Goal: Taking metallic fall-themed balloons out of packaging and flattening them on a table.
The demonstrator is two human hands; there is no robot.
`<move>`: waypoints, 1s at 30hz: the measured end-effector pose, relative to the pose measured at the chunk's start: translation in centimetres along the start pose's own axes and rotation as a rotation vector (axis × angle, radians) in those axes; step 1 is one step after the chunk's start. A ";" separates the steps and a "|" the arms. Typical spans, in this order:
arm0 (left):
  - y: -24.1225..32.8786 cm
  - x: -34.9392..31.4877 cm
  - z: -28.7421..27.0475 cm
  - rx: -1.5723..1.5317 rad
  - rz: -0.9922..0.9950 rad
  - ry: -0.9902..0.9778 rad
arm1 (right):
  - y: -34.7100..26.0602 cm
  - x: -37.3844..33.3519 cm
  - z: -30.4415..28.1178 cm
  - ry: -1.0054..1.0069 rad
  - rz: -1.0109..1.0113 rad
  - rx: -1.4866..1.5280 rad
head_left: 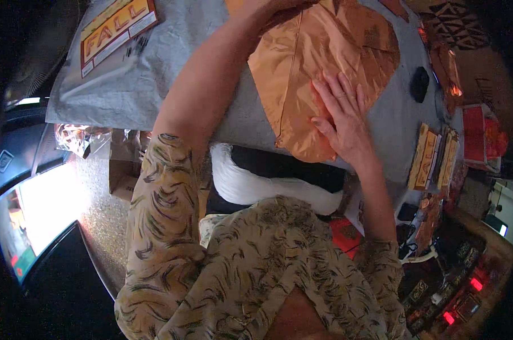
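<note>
a large, creased piece of copper-coloured foil (310,68) lies on a grey covering (126,99) over a work surface, at the upper middle of the view, its rounded lower end at the near edge. the right hand (346,122) rests palm down on the foil's near right part, fingers extended and slightly apart, gripping nothing. the left hand (282,5) is at the foil's far side, cut off by the top of the view, so whether it grasps anything cannot be told.

the foil looks very light, thin and limp, probably slippery and quick to crease, and perhaps easy to tear. the seam-like line down its left side (it looks a little firmer) or the near rounded edge seems the best place to hold, with a flat palm to steady the rest.

as for containers, a flat packet (119,31) with an orange label lies at the far left, and two similar packets (424,156) sit side by side at the right. a cardboard box (120,178) is below the surface on the left, near crumpled clear plastic (81,139); its contents cannot be made out.
</note>
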State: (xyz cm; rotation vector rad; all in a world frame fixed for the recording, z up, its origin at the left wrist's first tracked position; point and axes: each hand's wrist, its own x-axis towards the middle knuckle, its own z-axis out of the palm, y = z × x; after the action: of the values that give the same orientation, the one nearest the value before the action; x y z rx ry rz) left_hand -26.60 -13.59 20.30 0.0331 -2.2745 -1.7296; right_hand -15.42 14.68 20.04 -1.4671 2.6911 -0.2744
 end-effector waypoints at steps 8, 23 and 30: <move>-13.4 6.3 -1.0 0.100 0.677 0.589 | -1.9 0.9 1.2 0.037 -0.074 0.032; -4.8 2.5 -2.1 0.378 0.185 0.154 | -1.1 0.5 0.2 0.007 -0.034 0.045; -6.7 2.2 -1.8 0.242 0.213 0.134 | -1.2 0.1 0.5 0.001 -0.045 0.043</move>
State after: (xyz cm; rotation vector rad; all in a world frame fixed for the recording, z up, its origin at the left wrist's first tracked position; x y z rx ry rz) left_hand -29.28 -17.61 14.86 -0.0415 -2.2816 -1.3031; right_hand -14.41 13.94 19.79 -1.5174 2.6387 -0.3340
